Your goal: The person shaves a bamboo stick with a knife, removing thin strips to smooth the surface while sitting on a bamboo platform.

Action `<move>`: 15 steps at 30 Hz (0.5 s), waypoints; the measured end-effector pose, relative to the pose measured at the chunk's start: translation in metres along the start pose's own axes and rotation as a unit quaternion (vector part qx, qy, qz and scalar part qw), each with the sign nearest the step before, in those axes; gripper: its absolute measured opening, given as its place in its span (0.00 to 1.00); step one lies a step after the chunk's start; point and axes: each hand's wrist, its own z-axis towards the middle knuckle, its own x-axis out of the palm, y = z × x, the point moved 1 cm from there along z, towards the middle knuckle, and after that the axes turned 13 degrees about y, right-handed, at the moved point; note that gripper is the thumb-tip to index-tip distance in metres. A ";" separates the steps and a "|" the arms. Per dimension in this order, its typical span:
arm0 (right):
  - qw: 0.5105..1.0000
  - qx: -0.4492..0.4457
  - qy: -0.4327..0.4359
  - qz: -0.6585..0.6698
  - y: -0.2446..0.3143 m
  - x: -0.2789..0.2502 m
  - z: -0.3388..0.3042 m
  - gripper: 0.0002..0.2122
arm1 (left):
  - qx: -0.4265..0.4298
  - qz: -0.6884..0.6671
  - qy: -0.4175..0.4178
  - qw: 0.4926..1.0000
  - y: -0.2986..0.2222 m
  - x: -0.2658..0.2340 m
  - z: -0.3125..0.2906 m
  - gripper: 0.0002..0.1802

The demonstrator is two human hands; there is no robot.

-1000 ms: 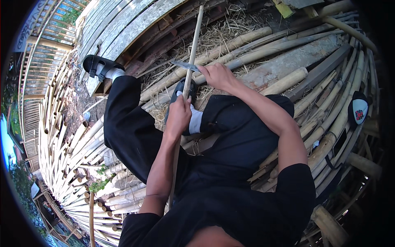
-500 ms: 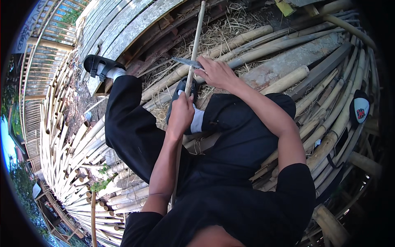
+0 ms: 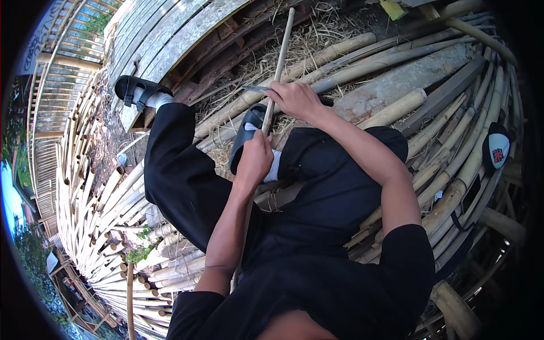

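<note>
A long, thin bamboo strip (image 3: 283, 54) slants up and away from my lap, past the sandal (image 3: 241, 144) on my right foot. My left hand (image 3: 255, 157) is closed round its lower part. Above that, my right hand (image 3: 298, 102) grips a knife whose grey blade (image 3: 256, 89) points left across the strip. The dark end of the knife's handle shows beyond the palm. The right fingers lie close against the strip, and the exact contact of edge and bamboo is hidden.
Bamboo poles (image 3: 334, 79) lie beyond my feet, with dry shavings (image 3: 326, 34) among them. Wooden planks (image 3: 164, 34) stand at the upper left. More stacked bamboo (image 3: 107, 226) fills the left side. A black and white cap (image 3: 497, 148) rests on poles at the right.
The strip's far end has swung a little to the right. My left hand has shifted slightly right and nearer, and the knife sits slightly lower in view.
</note>
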 end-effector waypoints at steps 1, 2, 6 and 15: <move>1.000 -0.005 0.002 0.008 0.000 -0.001 0.000 0.13 | 0.003 -0.003 -0.001 1.000 0.001 0.000 0.000 0.13; 1.000 -0.010 0.004 0.017 0.001 -0.001 0.000 0.13 | 0.006 -0.006 -0.001 1.000 0.002 0.000 0.000 0.14; 1.000 -0.001 0.008 0.010 0.002 0.002 -0.001 0.13 | -0.015 -0.014 0.003 1.000 0.001 -0.002 0.001 0.14; 0.999 0.000 0.016 0.047 0.001 0.000 0.000 0.13 | -0.022 -0.034 0.015 0.999 0.003 -0.002 -0.001 0.15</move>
